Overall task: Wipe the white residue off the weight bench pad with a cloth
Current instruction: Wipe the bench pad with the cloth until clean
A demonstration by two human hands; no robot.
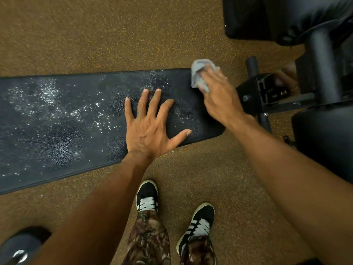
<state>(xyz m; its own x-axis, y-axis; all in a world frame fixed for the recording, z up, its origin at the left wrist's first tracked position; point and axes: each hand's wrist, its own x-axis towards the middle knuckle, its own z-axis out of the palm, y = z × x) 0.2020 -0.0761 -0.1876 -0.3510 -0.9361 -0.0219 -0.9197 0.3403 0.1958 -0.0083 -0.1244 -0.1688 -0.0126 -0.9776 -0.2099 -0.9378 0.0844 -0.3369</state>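
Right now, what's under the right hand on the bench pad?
A crumpled grey cloth lies under the right hand, pressed on the black bench pad near its far right end. Any white residue directly beneath the cloth is covered and cannot be seen.

Floor [95, 35] is that speckled brown rubber gym stuff with tiny yellow flecks, running all the way around. Far right there's a black padded machine [286, 18] with a thick black metal post [324, 69] and a black steel frame [254, 90] below it, plus another dark rounded pad [322, 134] nearer on the right. Lighting's warm and pretty dim.
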